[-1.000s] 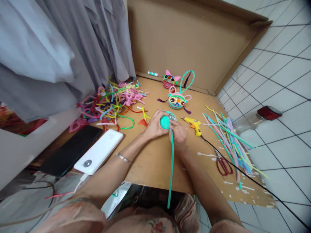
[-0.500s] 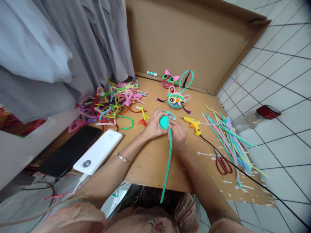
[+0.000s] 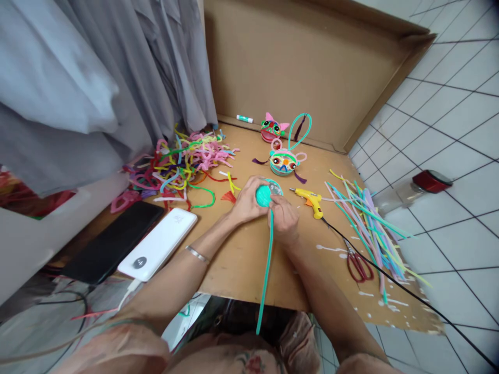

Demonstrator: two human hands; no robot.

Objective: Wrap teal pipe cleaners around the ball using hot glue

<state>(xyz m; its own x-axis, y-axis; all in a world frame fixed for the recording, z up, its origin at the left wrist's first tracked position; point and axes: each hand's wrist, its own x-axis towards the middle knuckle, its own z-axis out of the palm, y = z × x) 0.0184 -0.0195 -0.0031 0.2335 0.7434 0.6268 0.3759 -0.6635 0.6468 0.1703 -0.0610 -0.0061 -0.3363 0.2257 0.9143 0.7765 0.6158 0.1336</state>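
Observation:
My left hand [image 3: 246, 201] is closed around a round object partly wrapped in teal pipe cleaner [image 3: 264, 195], held just above the cardboard sheet [image 3: 241, 259]. My right hand [image 3: 284, 218] pinches the long teal pipe cleaner [image 3: 265, 270] where it meets the ball; its free end trails down toward my lap. A yellow glue gun [image 3: 310, 199] lies just right of my hands. Two finished pipe-cleaner faces [image 3: 284, 161] [image 3: 272, 129] sit behind them.
A tangle of coloured pipe cleaners [image 3: 183, 161] lies at the left, straight ones [image 3: 370, 223] at the right with red scissors [image 3: 358, 265]. A white power bank [image 3: 158, 243] and black phone [image 3: 111, 241] lie front left. A red-lidded jar [image 3: 421, 184] lies on the tiles. Grey curtain [image 3: 78, 78] hangs left.
The trailing end of the teal pipe cleaner has swung left. My hands have stayed on the ball with small finger shifts.

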